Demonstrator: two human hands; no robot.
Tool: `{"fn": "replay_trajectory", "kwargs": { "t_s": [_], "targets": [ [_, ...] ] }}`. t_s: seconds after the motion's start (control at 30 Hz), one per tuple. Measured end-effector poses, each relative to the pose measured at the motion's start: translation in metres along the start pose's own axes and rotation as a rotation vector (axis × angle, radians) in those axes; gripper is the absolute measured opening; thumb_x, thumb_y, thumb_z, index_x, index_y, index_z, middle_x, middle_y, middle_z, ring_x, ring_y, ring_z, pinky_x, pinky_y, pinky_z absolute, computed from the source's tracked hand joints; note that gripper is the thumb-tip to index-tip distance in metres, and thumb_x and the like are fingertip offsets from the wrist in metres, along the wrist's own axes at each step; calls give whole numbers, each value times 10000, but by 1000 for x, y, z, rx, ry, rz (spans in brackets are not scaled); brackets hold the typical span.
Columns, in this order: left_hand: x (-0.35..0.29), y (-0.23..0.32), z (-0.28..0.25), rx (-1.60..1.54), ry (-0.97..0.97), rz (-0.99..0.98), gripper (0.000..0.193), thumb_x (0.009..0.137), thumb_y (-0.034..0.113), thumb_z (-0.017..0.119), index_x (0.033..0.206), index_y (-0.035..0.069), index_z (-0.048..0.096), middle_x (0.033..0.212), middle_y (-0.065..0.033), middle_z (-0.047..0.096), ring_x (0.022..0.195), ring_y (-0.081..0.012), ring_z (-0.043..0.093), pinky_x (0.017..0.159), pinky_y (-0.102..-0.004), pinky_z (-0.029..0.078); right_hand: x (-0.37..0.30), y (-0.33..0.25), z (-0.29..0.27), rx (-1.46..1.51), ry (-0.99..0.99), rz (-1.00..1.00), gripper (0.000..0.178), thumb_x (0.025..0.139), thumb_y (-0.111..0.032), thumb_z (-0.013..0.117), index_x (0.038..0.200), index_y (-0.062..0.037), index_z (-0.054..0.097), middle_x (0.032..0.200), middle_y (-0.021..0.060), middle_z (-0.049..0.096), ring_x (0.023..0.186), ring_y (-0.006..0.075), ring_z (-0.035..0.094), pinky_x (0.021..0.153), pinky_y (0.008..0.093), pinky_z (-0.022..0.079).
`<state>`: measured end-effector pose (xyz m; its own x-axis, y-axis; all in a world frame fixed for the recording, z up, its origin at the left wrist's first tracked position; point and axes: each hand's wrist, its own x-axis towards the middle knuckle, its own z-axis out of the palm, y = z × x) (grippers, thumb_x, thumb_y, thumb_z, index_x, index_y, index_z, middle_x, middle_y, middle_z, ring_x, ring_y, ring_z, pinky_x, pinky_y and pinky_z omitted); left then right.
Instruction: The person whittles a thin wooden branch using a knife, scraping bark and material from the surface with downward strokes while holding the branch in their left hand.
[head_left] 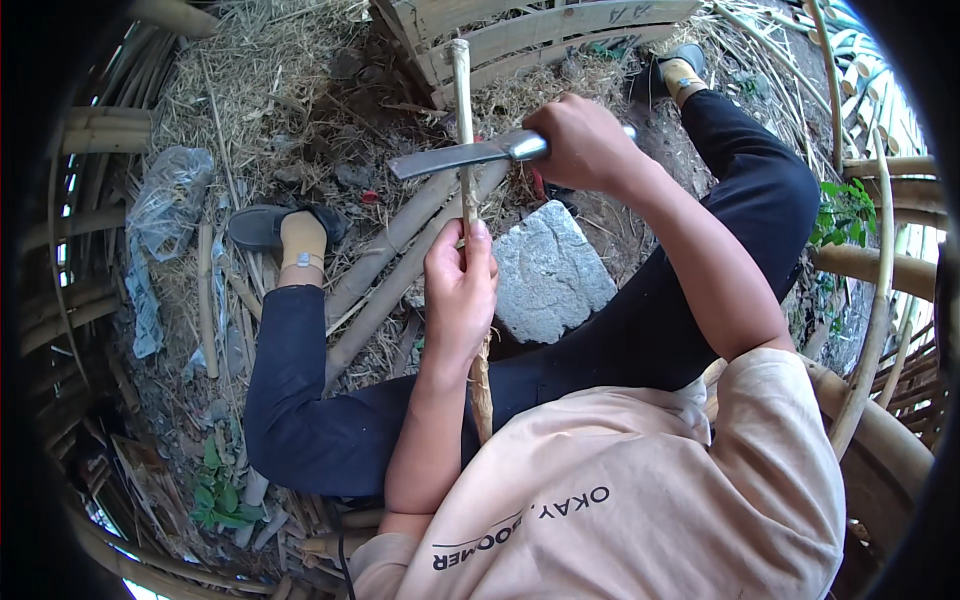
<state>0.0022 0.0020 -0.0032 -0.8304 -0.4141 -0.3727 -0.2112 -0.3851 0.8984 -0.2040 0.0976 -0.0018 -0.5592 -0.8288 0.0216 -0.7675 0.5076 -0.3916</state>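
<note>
My left hand (pixel 458 290) grips a thin bamboo stick (pixel 462 110) that stands nearly upright in front of me, its top end near the upper edge of the view. My right hand (pixel 583 143) holds the handle of a flat metal blade (pixel 455 155), a cleaver-like knife. The blade lies crosswise against the stick, a little above my left thumb. The lower end of the stick runs down past my wrist toward my lap.
A grey stone block (pixel 548 270) sits on the ground between my legs. Split bamboo poles (pixel 400 255) lie beside it on straw and dirt. A bamboo frame (pixel 540 35) stands ahead. Curved bamboo strips (pixel 880 300) ring the right side, a plastic bag (pixel 165 200) lies left.
</note>
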Motion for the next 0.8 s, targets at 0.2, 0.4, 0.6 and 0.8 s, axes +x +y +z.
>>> {"fn": "replay_trajectory", "kwargs": {
  "t_s": [0.2, 0.4, 0.6, 0.8],
  "targets": [
    [-7, 3, -1, 8, 46, 4, 252, 1075, 311, 469, 936, 102, 499, 601, 98, 324, 429, 22, 256, 364, -180, 158, 4, -5, 5, 56, 12, 46, 132, 680, -135, 704, 794, -75, 733, 720, 162, 691, 691, 350, 694, 673, 456, 559],
    [-8, 0, 2, 109, 57, 44, 260, 1077, 316, 464, 934, 100, 491, 596, 97, 321, 426, 22, 262, 362, -182, 159, 22, 20, 17, 47, 64, 205, 143, 708, -136, 666, 813, -71, 737, 753, 179, 702, 699, 378, 707, 660, 450, 584],
    [-12, 5, 9, 90, 0, 43, 254, 1081, 295, 457, 926, 95, 487, 595, 96, 332, 425, 22, 265, 361, -181, 166, 29, 62, -2, -146, 508, 197, 211, 726, -164, 672, 905, -117, 774, 767, 176, 714, 719, 344, 719, 681, 445, 582],
    [-8, 9, 8, -22, -6, -4, 251, 1076, 290, 471, 912, 100, 481, 602, 103, 337, 432, 23, 262, 363, -183, 165, 13, 47, -14, -79, 337, 160, 287, 769, -194, 722, 1047, -128, 756, 868, 145, 725, 804, 341, 702, 772, 441, 560]
  ]
}}
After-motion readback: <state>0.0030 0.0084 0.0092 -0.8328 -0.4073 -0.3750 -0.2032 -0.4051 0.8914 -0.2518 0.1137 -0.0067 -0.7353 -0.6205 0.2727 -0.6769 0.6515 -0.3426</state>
